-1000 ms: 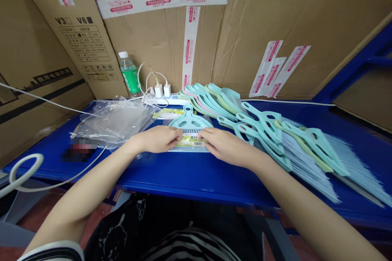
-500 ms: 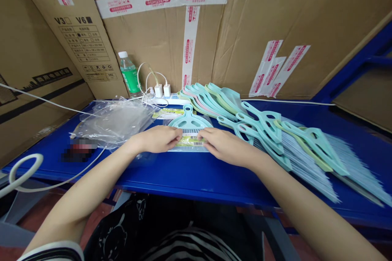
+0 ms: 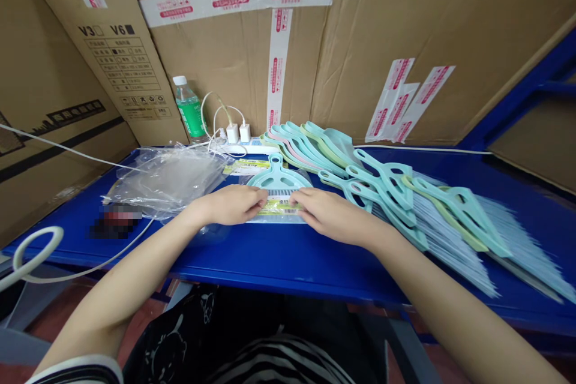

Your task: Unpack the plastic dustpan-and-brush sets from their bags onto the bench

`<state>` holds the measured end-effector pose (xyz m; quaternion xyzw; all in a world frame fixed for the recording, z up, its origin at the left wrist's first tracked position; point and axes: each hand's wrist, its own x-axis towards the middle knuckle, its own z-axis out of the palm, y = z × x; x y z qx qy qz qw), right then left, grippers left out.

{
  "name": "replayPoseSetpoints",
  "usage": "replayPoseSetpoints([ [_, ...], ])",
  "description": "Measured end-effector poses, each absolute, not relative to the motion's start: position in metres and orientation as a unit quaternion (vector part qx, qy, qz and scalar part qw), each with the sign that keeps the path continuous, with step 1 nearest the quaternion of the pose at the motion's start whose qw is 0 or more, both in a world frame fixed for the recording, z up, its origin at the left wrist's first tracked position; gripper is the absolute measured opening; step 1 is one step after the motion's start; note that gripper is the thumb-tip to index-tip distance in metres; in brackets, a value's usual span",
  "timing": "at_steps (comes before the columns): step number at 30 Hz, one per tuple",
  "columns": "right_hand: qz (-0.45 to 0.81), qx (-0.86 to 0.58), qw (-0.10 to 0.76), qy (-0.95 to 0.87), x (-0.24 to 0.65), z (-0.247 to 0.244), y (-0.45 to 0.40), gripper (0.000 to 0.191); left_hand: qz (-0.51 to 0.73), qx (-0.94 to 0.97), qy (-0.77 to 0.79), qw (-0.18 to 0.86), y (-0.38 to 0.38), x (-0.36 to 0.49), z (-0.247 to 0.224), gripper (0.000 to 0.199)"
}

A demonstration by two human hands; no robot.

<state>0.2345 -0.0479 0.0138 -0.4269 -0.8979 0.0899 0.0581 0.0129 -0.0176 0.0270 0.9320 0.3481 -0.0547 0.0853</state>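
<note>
A light-blue dustpan and brush set (image 3: 279,179) lies in a clear plastic bag on the blue table, handle away from me. Across its lower part is a yellow-green label (image 3: 281,205). My left hand (image 3: 238,204) pinches the bag and label at the left side. My right hand (image 3: 321,209) has its fingers closed on the label's right side. Just right of it lie loose brushes (image 3: 387,186) in blue and green, bristles pointing right. Behind them is a row of nested dustpans (image 3: 315,147) in blue, green and pink.
Clear plastic bags (image 3: 171,180) lie at the left, with a blurred dark item (image 3: 114,221) in front. A bottle (image 3: 189,109) and a power strip (image 3: 252,147) with chargers stand at the back against cardboard. A white cable runs along the left.
</note>
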Motion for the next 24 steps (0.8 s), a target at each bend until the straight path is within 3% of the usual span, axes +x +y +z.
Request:
replayPoseSetpoints([
  [24, 0.094, -0.443, 0.072, -0.889, 0.2370, 0.0108, -0.0472, 0.024, -0.051, 0.934, 0.346, 0.078, -0.0170, 0.0117, 0.0263, 0.010],
])
